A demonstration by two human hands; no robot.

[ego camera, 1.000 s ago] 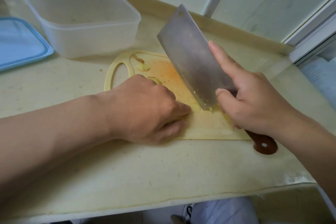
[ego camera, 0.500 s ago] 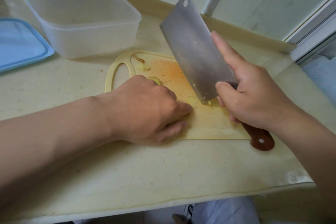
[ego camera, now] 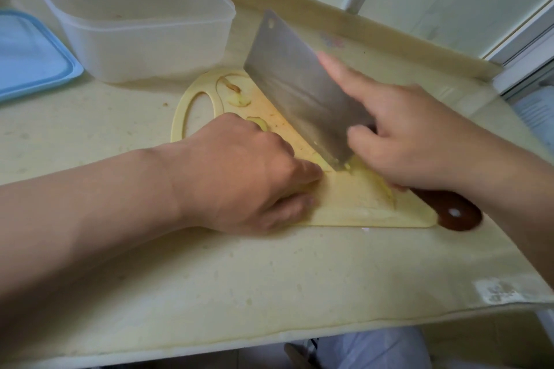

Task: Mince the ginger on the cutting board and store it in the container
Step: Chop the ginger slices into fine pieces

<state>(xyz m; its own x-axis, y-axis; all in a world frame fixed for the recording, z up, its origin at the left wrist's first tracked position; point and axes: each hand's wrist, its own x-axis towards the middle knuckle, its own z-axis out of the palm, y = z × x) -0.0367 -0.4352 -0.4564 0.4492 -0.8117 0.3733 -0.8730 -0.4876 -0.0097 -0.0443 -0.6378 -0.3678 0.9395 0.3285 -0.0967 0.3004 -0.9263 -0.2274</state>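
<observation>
Right hand [ego camera: 419, 141] has a full grip round the cleaver [ego camera: 299, 81] handle, forefinger along the blade; left hand [ego camera: 239, 171], grip curled, pins ginger [ego camera: 322, 163] on the cutting board [ego camera: 359, 204].

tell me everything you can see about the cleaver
The cleaver has a broad rectangular blade of dull grey metal with a small hole near its far top corner, and a reddish-brown handle with a pale rivet. The right hand grips it, forefinger laid along the blade. Its edge is down at the ginger on the cutting board.

Head-worn view, close, down onto counter [ego camera: 269, 278]
</observation>
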